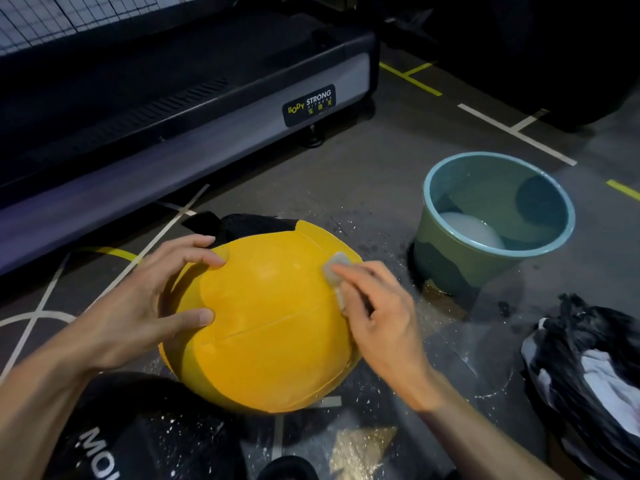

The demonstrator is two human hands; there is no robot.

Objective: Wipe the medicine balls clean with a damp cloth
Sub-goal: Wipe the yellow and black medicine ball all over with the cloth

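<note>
Item: large yellow rubber medicine ball [270,327], resting on the dark gym floor [381,174]. Left hand [149,299] braces it, fingers spread wide. Right hand [377,306] presses a small grey damp cloth [335,270] to its upper right. Advice: firm overlapping strokes, rotating the ball; teal plastic bucket [450,271] near for rinsing.
</note>
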